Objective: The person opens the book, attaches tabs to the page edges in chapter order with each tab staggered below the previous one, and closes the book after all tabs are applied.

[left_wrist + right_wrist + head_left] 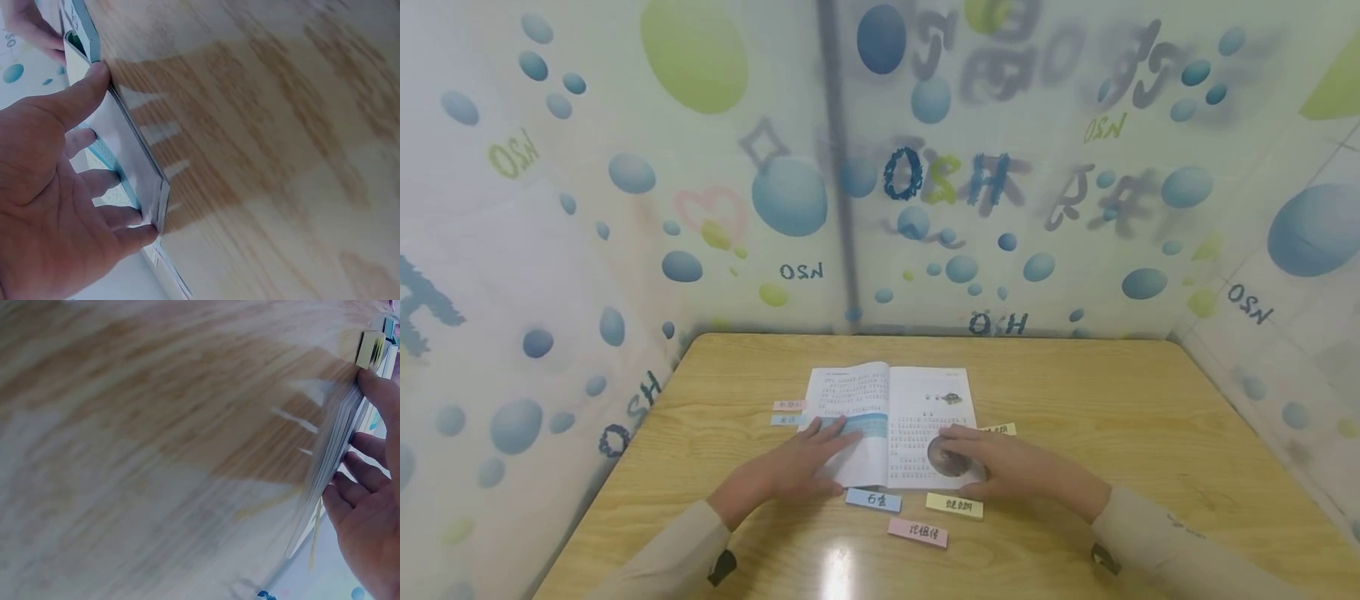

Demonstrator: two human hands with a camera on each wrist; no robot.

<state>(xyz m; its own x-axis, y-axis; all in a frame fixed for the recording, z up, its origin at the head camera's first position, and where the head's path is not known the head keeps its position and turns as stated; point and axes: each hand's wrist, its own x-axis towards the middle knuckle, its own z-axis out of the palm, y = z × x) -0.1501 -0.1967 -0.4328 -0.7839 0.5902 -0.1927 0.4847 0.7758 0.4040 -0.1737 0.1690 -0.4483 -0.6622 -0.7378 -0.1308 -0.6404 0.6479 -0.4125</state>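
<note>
An open book (pixel 917 387) lies flat on the wooden table, with printed text, a blue band on the left page and a round grey picture on the right. My left hand (pixel 801 458) rests on the lower left page with fingers spread. In the left wrist view the left hand (pixel 69 181) has its thumb at the front edge of the book (pixel 122 140). On the lower right page lies my right hand (pixel 1007 462), partly covering the round picture. The right wrist view shows the right hand (pixel 369 481) along the page edges, its thumb near a yellow strip (pixel 370 349).
In front of the book lie a blue note strip (pixel 873 500), a yellow note strip (pixel 955 505) and a pink note strip (pixel 917 532), all handwritten. Pink (pixel 788 406) and blue tabs (pixel 786 421) stand by the left edge, a yellow tab (pixel 1000 429) by the right. Patterned curtains (pixel 775 300) surround the table.
</note>
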